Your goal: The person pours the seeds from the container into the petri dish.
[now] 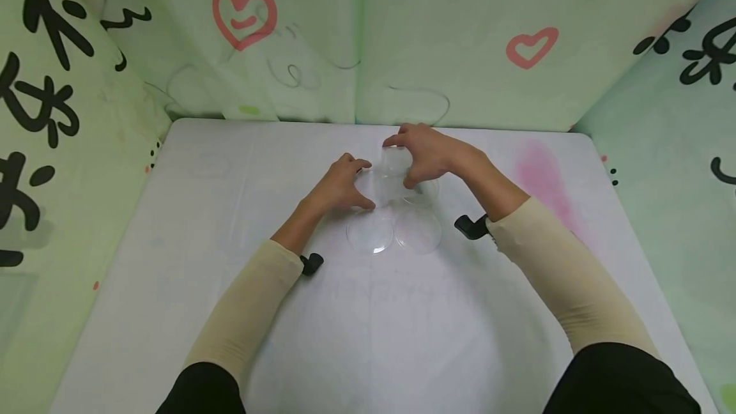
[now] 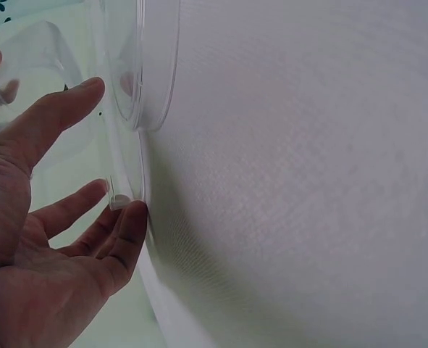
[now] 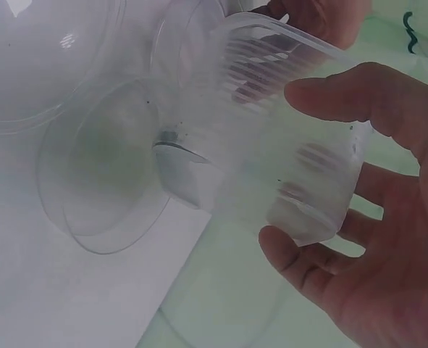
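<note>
My right hand (image 1: 428, 152) grips a clear plastic box (image 3: 257, 138) with ribbed sides, its thumb on one side and its fingers on the other. The box is tilted above the back of a group of clear round petri dishes. On the left, my left hand (image 1: 340, 185) spans the back-left petri dish (image 1: 367, 183) between thumb and fingers, fingertips right at its rim in the left wrist view. Nearer the front, a petri dish (image 1: 370, 232) lies beside another petri dish (image 1: 418, 230). One more petri dish (image 3: 105, 167) sits below the box, partly hidden by it.
The white-covered table (image 1: 230, 209) ends at a green fabric wall (image 1: 431, 30) close behind the hands, with more green fabric at both sides. A pink stain (image 1: 543, 177) marks the cloth at the right. Black wrist mounts (image 1: 473, 227) stick out from the sleeves.
</note>
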The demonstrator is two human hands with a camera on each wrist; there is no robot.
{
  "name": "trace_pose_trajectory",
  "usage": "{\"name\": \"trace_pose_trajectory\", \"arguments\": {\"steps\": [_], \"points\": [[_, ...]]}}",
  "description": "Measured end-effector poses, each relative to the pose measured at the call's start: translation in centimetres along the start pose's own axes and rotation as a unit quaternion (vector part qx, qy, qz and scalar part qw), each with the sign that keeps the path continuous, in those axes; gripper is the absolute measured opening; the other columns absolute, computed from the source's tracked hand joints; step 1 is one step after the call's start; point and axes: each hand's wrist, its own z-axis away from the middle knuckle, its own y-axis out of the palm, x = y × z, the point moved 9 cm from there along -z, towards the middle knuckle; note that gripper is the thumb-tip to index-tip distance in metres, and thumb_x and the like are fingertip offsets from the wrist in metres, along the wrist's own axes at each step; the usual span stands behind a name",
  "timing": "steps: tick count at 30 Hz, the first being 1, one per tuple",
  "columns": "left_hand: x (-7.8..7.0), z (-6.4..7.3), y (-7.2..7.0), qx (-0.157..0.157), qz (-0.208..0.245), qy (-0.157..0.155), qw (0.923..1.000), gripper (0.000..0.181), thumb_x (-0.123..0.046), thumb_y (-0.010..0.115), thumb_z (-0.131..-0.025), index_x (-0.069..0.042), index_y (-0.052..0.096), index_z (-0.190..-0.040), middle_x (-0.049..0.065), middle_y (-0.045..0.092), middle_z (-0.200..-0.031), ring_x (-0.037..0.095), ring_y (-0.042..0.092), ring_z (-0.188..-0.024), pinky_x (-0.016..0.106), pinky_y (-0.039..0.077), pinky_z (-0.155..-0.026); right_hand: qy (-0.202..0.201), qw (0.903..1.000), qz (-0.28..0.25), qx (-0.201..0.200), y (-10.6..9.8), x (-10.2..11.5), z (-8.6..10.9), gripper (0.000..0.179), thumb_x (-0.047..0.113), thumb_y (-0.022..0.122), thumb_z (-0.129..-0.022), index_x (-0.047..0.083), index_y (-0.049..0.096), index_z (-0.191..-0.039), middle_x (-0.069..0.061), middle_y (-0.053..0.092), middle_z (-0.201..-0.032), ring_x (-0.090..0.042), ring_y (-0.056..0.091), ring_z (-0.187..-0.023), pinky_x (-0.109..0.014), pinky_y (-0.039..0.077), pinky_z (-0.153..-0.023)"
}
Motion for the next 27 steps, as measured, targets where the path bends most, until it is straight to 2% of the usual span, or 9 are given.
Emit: {"name": "trace_pose_trajectory", "arguments": {"steps": [14, 27], "points": [[-0.3, 0.1, -0.4, -0.003, -0.003, 0.01, 0.9999, 0.087, -0.026, 0.095, -0.074, -0.005, 0.055, -0.149, 0.017, 0.051, -0.131, 0.031, 0.054, -0.121, 0.041, 0.047, -0.109, 0.012, 0.9989, 0.031, 0.032, -0.3, 0.9, -0.8, 0.08, 0.015, 0.08, -0.073, 0.013, 0.056, -0.149, -0.017, 0.052, -0.144, -0.037, 0.046, -0.13, -0.054, 0.05, -0.098], [-0.2, 0.1, -0.1, 0.003, -0.003, 0.007, 1.0, 0.087, -0.026, 0.094, -0.075, -0.006, 0.054, -0.149, 0.017, 0.051, -0.131, 0.032, 0.053, -0.12, 0.042, 0.048, -0.108, 0.021, 0.9978, 0.044, 0.044, -0.3, 1.7, -0.9, 0.079, 0.015, 0.081, -0.073, 0.014, 0.057, -0.148, -0.014, 0.053, -0.14, -0.034, 0.046, -0.123, -0.051, 0.052, -0.092]]}}
